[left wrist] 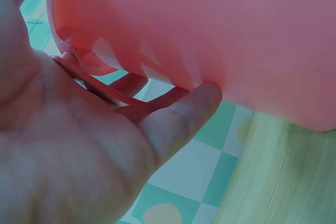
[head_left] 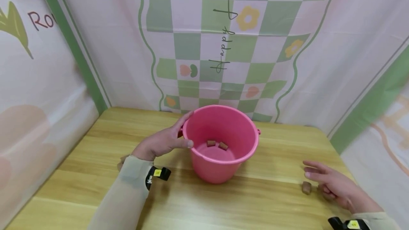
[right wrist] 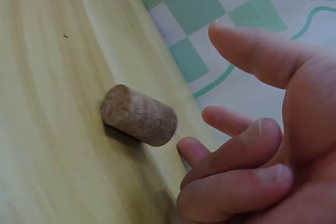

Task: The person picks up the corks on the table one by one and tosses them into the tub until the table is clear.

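A: Left hand [head_left: 163, 140] on the pink bucket [head_left: 215, 173], gripping its side, thumb at the rim, fingers against the outer wall!

B: And the danger there?

A: A hard pull down on that rim, I'd say. It could tip, and the two small corks [head_left: 211, 143] on its floor would slide to the low side.

B: Over to the right hand [head_left: 335, 187]: nothing in its grasp that I can see, fingers loosely bent.

A: And there's the loose cork [head_left: 306, 187], out on the worktop [head_left: 268, 201], just beside those fingers but not touching!

B: On its side, by the look of it. Round body, smooth surface: one stray knock from a fingertip might set it rolling.

A: Or an off-centre pinch could squirt it away.

B: Watch the other flank! Brown pieces [head_left: 124, 158] by the left sleeve [head_left: 118, 194], too hidden to name. A sweep of that forearm might scatter them.

A: And a reddish strip, likely the handle [left wrist: 97, 85], runs across the left hand; if it snags on letting go, the bucket could get dragged.
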The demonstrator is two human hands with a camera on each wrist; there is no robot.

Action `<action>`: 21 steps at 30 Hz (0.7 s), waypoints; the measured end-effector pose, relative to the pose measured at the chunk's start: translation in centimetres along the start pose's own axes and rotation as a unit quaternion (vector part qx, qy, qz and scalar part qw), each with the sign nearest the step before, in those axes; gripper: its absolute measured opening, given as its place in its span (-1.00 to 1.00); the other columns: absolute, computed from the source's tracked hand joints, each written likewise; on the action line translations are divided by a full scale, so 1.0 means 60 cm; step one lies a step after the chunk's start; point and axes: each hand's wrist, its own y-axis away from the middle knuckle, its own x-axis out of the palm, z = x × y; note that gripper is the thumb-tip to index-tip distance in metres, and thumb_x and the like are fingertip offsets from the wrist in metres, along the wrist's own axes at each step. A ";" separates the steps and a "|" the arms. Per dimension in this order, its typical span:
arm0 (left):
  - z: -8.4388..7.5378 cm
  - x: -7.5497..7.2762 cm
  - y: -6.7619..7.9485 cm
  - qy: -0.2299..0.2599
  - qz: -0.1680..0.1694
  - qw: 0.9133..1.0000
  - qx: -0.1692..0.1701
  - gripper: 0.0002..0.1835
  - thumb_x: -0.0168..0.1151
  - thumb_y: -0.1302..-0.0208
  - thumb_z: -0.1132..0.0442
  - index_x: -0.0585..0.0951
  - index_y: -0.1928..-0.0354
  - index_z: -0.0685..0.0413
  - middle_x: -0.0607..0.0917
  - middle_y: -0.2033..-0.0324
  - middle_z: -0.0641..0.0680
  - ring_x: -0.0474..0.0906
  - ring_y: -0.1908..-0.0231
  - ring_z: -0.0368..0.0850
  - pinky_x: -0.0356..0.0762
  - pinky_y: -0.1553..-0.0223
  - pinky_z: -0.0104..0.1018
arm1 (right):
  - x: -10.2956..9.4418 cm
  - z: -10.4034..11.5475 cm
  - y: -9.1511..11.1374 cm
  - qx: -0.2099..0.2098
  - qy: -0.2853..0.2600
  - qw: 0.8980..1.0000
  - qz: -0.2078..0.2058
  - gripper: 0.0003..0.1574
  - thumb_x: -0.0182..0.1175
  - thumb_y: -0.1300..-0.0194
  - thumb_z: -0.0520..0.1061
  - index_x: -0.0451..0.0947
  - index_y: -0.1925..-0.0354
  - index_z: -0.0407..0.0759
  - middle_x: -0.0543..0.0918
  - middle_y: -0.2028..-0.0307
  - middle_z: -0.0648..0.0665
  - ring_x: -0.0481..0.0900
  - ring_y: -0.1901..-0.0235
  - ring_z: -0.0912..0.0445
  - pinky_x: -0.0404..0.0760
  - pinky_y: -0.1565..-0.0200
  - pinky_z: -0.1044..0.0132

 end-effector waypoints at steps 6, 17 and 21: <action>0.003 0.000 -0.003 0.004 0.002 1.000 0.004 0.10 0.46 -0.18 0.00 -0.10 -0.57 -0.45 0.17 -0.47 -0.03 0.10 -0.40 0.07 0.51 -0.10 -0.01 | 0.004 -0.015 0.000 -0.019 -0.066 0.997 0.029 -0.50 0.06 -0.52 -0.21 0.49 -0.11 0.45 0.48 -0.06 0.32 0.20 0.68 0.30 0.21 0.67 0.41; -0.004 0.001 -0.001 0.003 0.000 1.000 0.000 0.09 0.45 -0.18 -0.04 -0.09 -0.57 -0.49 0.13 -0.48 -0.09 0.08 -0.41 0.01 0.42 -0.18 0.01 | 0.021 -0.027 0.007 -0.034 -0.054 0.998 0.028 -0.45 0.14 -0.44 -0.28 0.50 -0.16 0.36 0.53 -0.07 0.40 0.28 0.67 0.34 0.26 0.70 0.48; -0.006 0.002 0.000 0.008 0.002 1.000 0.002 0.09 0.45 -0.18 -0.02 -0.10 -0.57 -0.47 0.11 -0.49 -0.08 0.07 -0.41 0.05 0.44 -0.17 0.01 | 0.028 -0.025 0.008 -0.012 -0.029 0.999 0.019 -0.49 0.22 -0.40 -0.23 0.49 -0.21 0.22 0.54 -0.06 0.38 0.27 0.68 0.32 0.30 0.69 0.47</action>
